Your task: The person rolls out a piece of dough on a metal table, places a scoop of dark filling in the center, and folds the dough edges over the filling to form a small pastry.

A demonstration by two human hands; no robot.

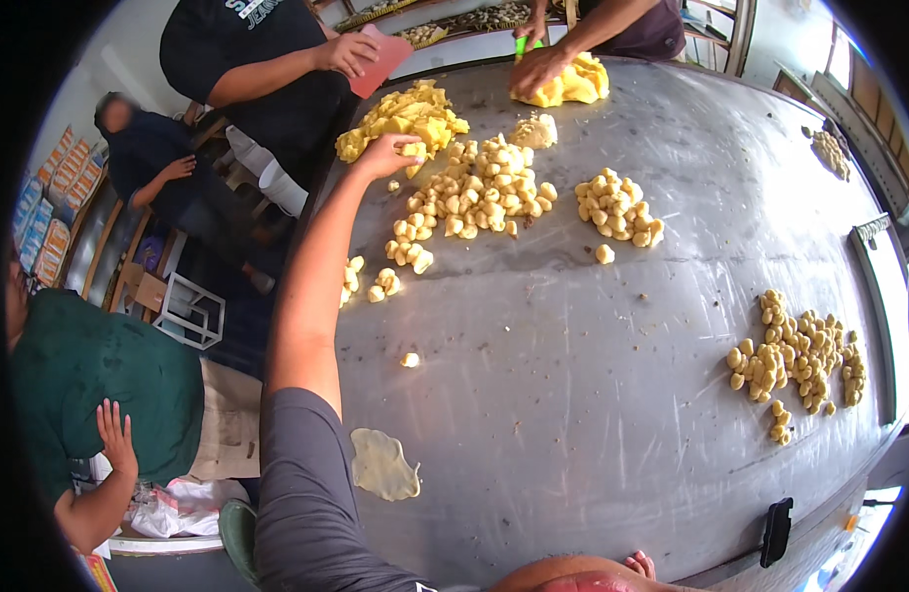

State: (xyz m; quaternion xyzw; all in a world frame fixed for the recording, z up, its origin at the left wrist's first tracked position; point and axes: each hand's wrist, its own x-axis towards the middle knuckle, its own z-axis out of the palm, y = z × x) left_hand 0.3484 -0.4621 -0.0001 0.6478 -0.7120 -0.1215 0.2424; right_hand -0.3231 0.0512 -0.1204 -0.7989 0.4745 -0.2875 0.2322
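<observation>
At eleven o'clock on the desk (573, 395) sits the yellow dough (403, 111), the left hand (390, 156) curled round a lump (413, 150) at its near edge. Just off it at four o'clock lies a heap of pale balls (484, 187), with a smaller cluster (617, 207) at three o'clock from that. Between five and six o'clock, the right hand (640, 564) shows only fingers; its grip cannot be told.

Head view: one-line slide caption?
Left hand at a yellow dough mound on a metal table, pale dough balls heaped beside it.
</observation>
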